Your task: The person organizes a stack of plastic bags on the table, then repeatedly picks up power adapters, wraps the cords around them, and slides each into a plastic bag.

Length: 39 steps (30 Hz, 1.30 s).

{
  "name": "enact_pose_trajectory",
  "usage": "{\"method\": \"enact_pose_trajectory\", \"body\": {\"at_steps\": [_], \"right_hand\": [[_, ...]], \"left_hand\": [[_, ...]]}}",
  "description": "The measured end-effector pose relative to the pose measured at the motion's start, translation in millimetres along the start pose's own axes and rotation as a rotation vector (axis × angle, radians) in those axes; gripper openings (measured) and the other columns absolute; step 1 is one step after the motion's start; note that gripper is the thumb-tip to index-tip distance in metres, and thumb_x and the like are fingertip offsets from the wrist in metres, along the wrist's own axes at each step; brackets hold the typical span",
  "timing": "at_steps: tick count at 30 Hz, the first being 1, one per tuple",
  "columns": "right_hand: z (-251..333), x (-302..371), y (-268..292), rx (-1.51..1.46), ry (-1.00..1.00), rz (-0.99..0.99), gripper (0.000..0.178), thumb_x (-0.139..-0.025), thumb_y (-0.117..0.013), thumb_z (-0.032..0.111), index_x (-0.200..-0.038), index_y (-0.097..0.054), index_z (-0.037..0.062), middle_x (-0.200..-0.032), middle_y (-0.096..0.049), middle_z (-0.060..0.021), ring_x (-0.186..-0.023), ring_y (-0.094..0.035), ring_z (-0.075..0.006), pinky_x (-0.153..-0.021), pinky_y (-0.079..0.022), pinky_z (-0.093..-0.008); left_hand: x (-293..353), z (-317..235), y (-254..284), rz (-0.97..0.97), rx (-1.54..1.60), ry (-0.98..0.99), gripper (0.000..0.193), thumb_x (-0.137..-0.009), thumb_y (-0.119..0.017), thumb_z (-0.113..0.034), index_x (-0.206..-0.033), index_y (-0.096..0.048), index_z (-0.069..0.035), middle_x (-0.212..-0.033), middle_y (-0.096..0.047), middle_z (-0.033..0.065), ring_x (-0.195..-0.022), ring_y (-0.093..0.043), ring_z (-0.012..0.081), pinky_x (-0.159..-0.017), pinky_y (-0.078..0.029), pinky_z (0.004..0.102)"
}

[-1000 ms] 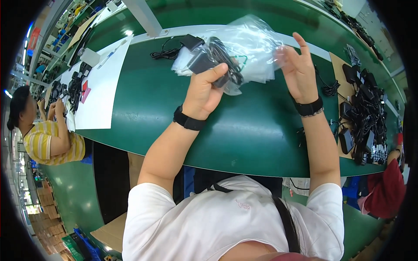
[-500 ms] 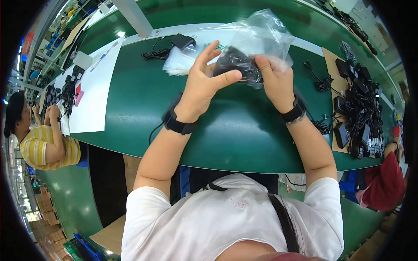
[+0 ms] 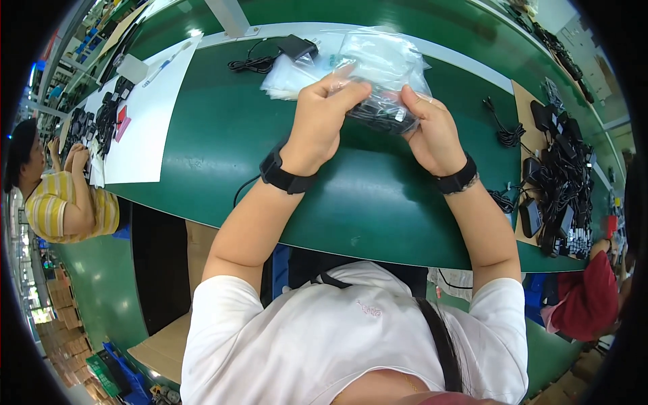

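Note:
Between my hands, above the green table, is a clear plastic bag with a black power adapter and its coiled cable inside. My left hand pinches the bag's left side, thumb on top. On the right side my right hand grips it between thumb and fingers. The bag's loose upper part stretches away from me. Behind it lies a stack of flat clear bags, partly hidden. Another black adapter rests at the stack's far edge, its coiled cable beside it.
A heap of black adapters and cables covers brown cardboard at right, with a single coiled cable beside it. On the left, white sheeting carries more cables. People sit at both sides. A metal post stands at the back.
My left hand has gone from spread fingers to a pinch on the bag. The bag has been lowered and flattened, its upper part now lying away from me.

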State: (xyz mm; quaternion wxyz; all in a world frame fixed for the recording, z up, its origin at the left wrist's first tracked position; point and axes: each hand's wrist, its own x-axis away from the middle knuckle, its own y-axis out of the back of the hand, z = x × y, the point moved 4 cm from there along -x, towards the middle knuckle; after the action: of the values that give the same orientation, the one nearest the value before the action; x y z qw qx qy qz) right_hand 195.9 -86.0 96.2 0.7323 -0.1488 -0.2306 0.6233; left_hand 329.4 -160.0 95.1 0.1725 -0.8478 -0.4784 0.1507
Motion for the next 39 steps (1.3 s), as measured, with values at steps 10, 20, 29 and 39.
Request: {"method": "enact_pose_trajectory", "body": {"at_steps": [10, 20, 29, 39], "right_hand": [[12.7, 6.5, -13.3, 0.345, 0.091, 0.142, 0.035, -0.085, -0.059, 0.019, -0.111, -0.057, -0.0037, -0.101, -0.061, -0.0070, -0.091, -0.056, -0.0121, -0.080, -0.043, -0.0257], [85.3, -105.3, 54.1, 0.756, -0.122, 0.090, 0.034, -0.084, -0.058, 0.015, -0.114, -0.056, -0.0022, -0.104, -0.062, -0.0100, -0.090, -0.060, -0.0146, -0.078, -0.048, -0.0258], [101.6, -248.6, 218.4, 2.352, 0.583, -0.644, 0.035, -0.082, -0.055, 0.028, -0.113, -0.058, 0.0134, -0.114, -0.052, -0.0165, -0.105, -0.051, -0.0337, -0.089, -0.040, -0.0464], [178.7, -101.1, 254.1, 2.245, 0.174, -0.867, 0.036, -0.079, -0.057, 0.021, -0.111, -0.057, 0.0058, -0.100, -0.061, -0.0192, -0.092, -0.058, -0.0344, -0.082, -0.046, -0.0407]], "left_hand": [[-10.8, -11.8, 17.1, -0.064, -0.766, -0.336, 0.018, -0.085, -0.057, -0.016, -0.080, -0.051, 0.001, -0.065, -0.054, 0.0122, -0.059, -0.050, 0.0150, -0.057, -0.042, 0.0292], [-15.1, -29.7, 42.9, -0.170, -0.584, -0.130, 0.026, -0.087, -0.056, -0.021, -0.101, -0.049, -0.001, -0.068, -0.060, 0.0089, -0.057, -0.058, 0.0149, -0.053, -0.044, 0.0261], [-5.0, -51.6, 31.1, -0.225, -1.046, -0.734, 0.006, -0.081, -0.061, -0.007, -0.081, -0.058, -0.002, -0.067, -0.058, 0.0080, -0.054, -0.055, 0.0209, -0.049, -0.043, 0.0286], [2.7, -43.2, 30.8, -0.220, -0.916, -0.552, 0.014, -0.086, -0.057, -0.013, -0.082, -0.058, 0.001, -0.068, -0.056, 0.0070, -0.056, -0.050, 0.0139, -0.054, -0.041, 0.0240]]}}
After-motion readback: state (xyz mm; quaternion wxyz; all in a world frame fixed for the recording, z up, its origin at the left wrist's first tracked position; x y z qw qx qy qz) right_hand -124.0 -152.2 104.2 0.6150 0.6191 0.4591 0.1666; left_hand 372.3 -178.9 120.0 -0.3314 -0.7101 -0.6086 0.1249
